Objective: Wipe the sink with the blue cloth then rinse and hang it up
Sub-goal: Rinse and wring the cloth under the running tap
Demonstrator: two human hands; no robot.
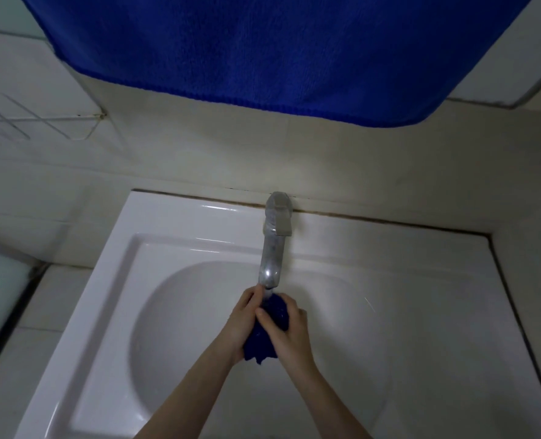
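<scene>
Both hands are clamped around the blue cloth (270,327), bunched up right under the tap (273,245) over the sink (199,312): left hand (243,321) and right hand (289,331) equally close. The bundle hangs downward, so wringing looks next.
</scene>
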